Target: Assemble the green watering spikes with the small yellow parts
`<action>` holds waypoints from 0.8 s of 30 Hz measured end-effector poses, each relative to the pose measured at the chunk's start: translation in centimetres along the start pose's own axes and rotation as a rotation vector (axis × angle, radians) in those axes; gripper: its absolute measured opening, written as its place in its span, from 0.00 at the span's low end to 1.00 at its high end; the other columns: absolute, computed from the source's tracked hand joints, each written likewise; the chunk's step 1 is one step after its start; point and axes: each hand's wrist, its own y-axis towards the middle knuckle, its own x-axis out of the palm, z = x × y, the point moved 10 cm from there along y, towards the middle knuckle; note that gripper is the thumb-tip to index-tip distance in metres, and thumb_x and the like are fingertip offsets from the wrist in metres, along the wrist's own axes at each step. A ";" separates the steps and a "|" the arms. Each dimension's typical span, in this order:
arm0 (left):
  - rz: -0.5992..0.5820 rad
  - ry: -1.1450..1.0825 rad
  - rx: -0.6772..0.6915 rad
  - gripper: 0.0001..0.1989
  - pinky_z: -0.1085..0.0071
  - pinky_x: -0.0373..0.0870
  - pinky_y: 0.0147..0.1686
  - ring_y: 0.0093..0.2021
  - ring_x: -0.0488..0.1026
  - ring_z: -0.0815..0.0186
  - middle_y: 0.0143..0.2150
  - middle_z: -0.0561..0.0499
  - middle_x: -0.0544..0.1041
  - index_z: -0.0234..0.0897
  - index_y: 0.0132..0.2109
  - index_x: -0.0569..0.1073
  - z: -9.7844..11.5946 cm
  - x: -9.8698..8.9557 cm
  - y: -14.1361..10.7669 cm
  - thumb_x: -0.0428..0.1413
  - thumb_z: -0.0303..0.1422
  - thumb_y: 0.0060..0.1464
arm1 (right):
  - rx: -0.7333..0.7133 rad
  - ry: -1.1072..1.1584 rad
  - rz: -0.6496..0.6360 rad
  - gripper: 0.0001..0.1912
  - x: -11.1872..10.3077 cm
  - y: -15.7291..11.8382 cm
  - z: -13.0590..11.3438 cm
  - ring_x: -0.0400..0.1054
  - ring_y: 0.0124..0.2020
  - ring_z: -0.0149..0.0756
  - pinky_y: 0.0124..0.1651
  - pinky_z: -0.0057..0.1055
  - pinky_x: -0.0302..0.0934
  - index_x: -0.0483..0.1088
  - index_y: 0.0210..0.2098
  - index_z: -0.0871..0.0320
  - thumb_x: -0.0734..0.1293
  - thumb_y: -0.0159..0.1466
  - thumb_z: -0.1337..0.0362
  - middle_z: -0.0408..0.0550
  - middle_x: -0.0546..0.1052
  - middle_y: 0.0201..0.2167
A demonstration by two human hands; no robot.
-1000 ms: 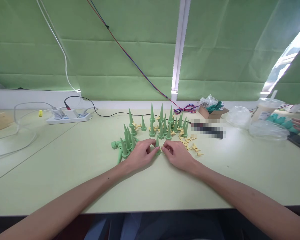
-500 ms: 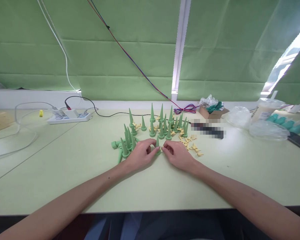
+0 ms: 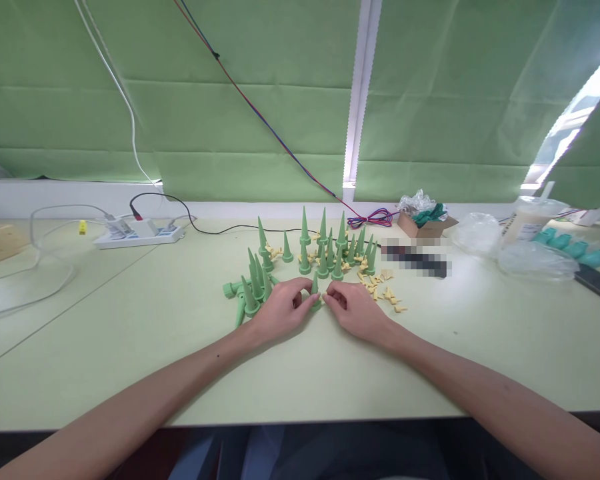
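My left hand (image 3: 291, 305) is closed on a small green cone (image 3: 315, 287), which stands upright on the table near its middle. Just right of that cone, my right hand (image 3: 353, 305) pinches a tiny yellow piece (image 3: 325, 296), mostly hidden by the fingertips and close to the cone's lower part. Several more green cones (image 3: 323, 261) stand upright behind my hands. Beside my left wrist is another cluster of green cones (image 3: 251, 301), some lying on their sides. Small yellow pieces (image 3: 375, 287) are scattered beyond my right hand and among the standing cones.
A white power strip (image 3: 140, 233) with cables lies at the back left. At the back right are a cardboard box (image 3: 424, 229) with plastic wrap, a lidded cup (image 3: 523, 220), plastic bags (image 3: 535, 260) and teal parts (image 3: 575, 249). A dark, blurred-out object (image 3: 415, 260) lies behind the yellow pieces.
My two hands and the green cone have hardly moved. Another person's hand at the far right edge has gone out of view.
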 end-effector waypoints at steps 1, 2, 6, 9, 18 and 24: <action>-0.001 0.000 0.000 0.10 0.74 0.55 0.23 0.21 0.59 0.71 0.22 0.58 0.64 0.36 0.35 0.68 0.0 0.0 0.0 0.50 0.38 0.62 | 0.000 -0.001 0.000 0.09 0.0 0.0 0.0 0.61 0.23 0.31 0.28 0.27 0.52 0.66 0.29 0.57 0.61 0.66 0.67 0.41 0.71 0.22; -0.001 0.000 -0.001 0.10 0.74 0.55 0.23 0.21 0.59 0.71 0.22 0.58 0.64 0.36 0.35 0.68 0.0 0.0 0.0 0.50 0.38 0.62 | -0.001 -0.001 0.001 0.09 0.0 0.0 0.0 0.61 0.23 0.31 0.28 0.27 0.52 0.65 0.28 0.57 0.61 0.66 0.67 0.41 0.71 0.22; 0.011 -0.014 -0.001 0.10 0.74 0.57 0.24 0.22 0.60 0.72 0.23 0.57 0.65 0.36 0.34 0.67 0.1 -0.1 0.0 0.50 0.37 0.62 | -0.009 0.007 0.012 0.09 -0.1 0.1 -0.1 0.61 0.23 0.30 0.29 0.27 0.52 0.65 0.28 0.57 0.61 0.66 0.67 0.41 0.71 0.22; 0.017 -0.035 0.003 0.11 0.75 0.59 0.23 0.23 0.62 0.72 0.25 0.55 0.67 0.36 0.33 0.66 0.2 -0.1 0.1 0.50 0.37 0.62 | -0.016 0.014 0.023 0.09 -0.2 0.2 -0.3 0.62 0.23 0.30 0.29 0.27 0.52 0.65 0.29 0.57 0.61 0.66 0.67 0.41 0.71 0.22; 0.015 -0.079 0.006 0.10 0.77 0.65 0.23 0.26 0.66 0.71 0.28 0.53 0.70 0.36 0.36 0.67 -0.1 0.0 -0.1 0.50 0.38 0.62 | -0.014 0.024 0.024 0.09 -0.3 0.1 -0.4 0.61 0.23 0.30 0.29 0.27 0.52 0.65 0.28 0.57 0.61 0.66 0.67 0.40 0.71 0.22; 0.031 -0.077 0.027 0.09 0.77 0.65 0.24 0.26 0.65 0.71 0.27 0.54 0.69 0.36 0.36 0.67 -0.1 -0.1 -0.1 0.51 0.37 0.62 | -0.011 0.027 0.025 0.10 -0.3 0.1 -0.4 0.61 0.23 0.30 0.29 0.27 0.52 0.65 0.28 0.57 0.61 0.66 0.67 0.40 0.70 0.21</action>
